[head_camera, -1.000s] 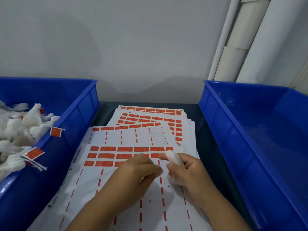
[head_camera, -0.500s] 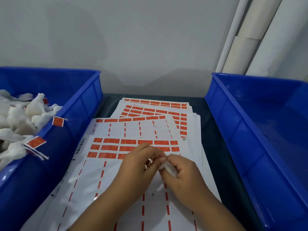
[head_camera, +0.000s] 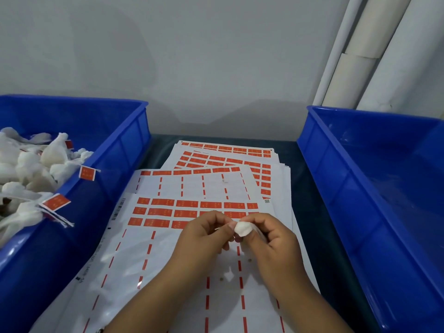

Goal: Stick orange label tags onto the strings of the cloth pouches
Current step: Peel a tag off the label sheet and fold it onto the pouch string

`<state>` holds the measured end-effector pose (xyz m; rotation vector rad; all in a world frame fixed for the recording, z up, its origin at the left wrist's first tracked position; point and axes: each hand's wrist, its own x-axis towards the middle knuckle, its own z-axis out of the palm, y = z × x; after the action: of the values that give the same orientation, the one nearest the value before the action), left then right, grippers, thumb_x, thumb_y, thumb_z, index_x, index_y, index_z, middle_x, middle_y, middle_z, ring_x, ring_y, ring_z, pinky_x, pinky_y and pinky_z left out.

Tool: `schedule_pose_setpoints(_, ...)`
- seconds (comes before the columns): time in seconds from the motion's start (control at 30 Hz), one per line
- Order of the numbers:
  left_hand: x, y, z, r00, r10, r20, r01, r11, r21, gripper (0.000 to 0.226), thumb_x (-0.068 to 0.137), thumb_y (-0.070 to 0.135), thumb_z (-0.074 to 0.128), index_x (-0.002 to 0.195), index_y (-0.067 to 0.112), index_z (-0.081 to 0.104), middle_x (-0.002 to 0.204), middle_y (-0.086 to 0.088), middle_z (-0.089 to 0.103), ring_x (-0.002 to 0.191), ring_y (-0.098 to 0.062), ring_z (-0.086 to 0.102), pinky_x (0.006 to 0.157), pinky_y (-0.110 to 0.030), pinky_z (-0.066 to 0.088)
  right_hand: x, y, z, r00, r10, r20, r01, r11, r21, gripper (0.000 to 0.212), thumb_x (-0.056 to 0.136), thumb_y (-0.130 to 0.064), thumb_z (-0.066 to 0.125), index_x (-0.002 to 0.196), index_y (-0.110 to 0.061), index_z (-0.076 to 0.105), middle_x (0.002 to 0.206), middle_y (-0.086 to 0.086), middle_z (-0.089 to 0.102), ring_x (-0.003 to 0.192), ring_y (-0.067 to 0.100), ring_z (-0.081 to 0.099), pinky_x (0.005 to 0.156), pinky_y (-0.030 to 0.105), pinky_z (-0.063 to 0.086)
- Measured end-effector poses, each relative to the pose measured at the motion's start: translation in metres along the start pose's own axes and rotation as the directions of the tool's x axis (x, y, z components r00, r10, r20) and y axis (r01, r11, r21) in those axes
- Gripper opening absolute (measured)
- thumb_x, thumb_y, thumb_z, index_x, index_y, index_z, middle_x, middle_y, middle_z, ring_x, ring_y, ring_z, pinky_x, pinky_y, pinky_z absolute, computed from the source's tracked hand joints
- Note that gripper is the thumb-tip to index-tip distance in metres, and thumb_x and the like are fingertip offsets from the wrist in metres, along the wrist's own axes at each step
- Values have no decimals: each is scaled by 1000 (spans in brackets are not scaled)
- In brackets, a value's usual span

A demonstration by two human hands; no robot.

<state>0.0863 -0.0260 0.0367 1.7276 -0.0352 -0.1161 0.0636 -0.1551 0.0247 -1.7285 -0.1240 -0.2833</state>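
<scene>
A pouch (head_camera: 243, 229) is being pinched by the right hand (head_camera: 271, 239) while its string (head_camera: 222, 227) is being pinched by the left hand (head_camera: 206, 233); a label (head_camera: 158, 222) likely needs peeling next.

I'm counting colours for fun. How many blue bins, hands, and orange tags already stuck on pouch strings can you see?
Blue bins: 2, the left bin and the right bin
Hands: 2, the left hand and the right hand, which holds a white pouch
Orange tags clearly showing on strings: 2, and
Total: 6
</scene>
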Motion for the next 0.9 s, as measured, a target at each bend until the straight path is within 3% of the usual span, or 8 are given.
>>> schedule_pose_setpoints(0.2, -2, 1, 2, 997, 67, -44, -64, 996, 56, 10, 85, 26, 61, 74, 27, 62, 64, 20, 64, 66, 7, 58, 51, -3, 42, 1, 0, 0, 997, 64, -48, -62, 997, 41, 26, 70, -50, 60, 84, -29, 67, 79, -20, 70, 78, 1, 67, 59, 7, 48)
schedule_pose_setpoints(0.33, -1, 0, 3, 990, 24, -142, -13, 997, 80, 8, 85, 29, 62, 77, 28, 61, 71, 12, 63, 69, -7, 59, 50, -5, 42, 4, 5, -1, 984, 150, -95, -145, 988, 49, 7, 83, -35, 65, 82, -29, 69, 78, -22, 70, 78, -1, 66, 55, 7, 49)
schedule_pose_setpoints(0.43, -1, 0, 3, 985, 10, -170, 7, 995, 98, 9, 83, 29, 65, 74, 29, 63, 72, 14, 64, 72, -8, 59, 51, -6, 40, 8, 8, -1, 966, 223, -133, -210, 972, 107, 9, 83, -30, 67, 76, -27, 71, 73, -19, 70, 73, -3, 65, 51, 6, 47)
schedule_pose_setpoints(0.53, -3, 1, 4, 996, -54, -72, 57, 998, 38, 18, 82, 29, 65, 65, 28, 69, 62, 17, 65, 64, -2, 59, 54, -9, 40, 8, 8, -2, 954, 271, -130, -248, 954, 165, 16, 83, -25, 68, 69, -31, 72, 73, -22, 70, 73, -6, 65, 48, 6, 46)
schedule_pose_setpoints(0.6, -3, 1, 3, 993, -119, 7, 119, 993, -20, 18, 80, 33, 66, 65, 26, 73, 59, 10, 64, 57, -7, 56, 53, -13, 42, 6, 7, -2, 966, 243, -92, -227, 962, 154, 23, 84, -22, 68, 68, -39, 73, 77, -26, 70, 78, -8, 64, 52, 6, 47)
schedule_pose_setpoints(0.7, -3, 2, -1, 975, -178, 133, 199, 966, -167, 31, 64, 46, 66, 75, 18, 76, 65, -4, 64, 57, -11, 52, 58, -19, 44, 4, 4, -2, 982, 187, -24, -182, 973, 144, 22, 84, -20, 68, 70, -36, 74, 83, -24, 71, 86, -6, 65, 58, 6, 48)
schedule_pose_setpoints(0.77, -3, 3, -2, 964, -195, 179, 232, 947, -222, 41, 55, 48, 66, 78, 17, 77, 65, -3, 64, 60, -13, 53, 61, -21, 45, 2, -1, -2, 990, 143, 2, -142, 979, 143, 14, 79, -32, 67, 74, -44, 74, 87, -24, 71, 90, -4, 65, 62, 7, 49)
schedule_pose_setpoints(0.9, -2, 3, -5, 934, -253, 252, 320, 906, -279, 28, 61, 36, 66, 75, 15, 77, 63, 3, 65, 66, -13, 52, 58, -20, 44, -1, -4, -6, 997, 79, 19, -80, 993, 83, 17, 61, -54, 62, 76, -53, 71, 91, -28, 69, 95, -5, 63, 70, 9, 52)
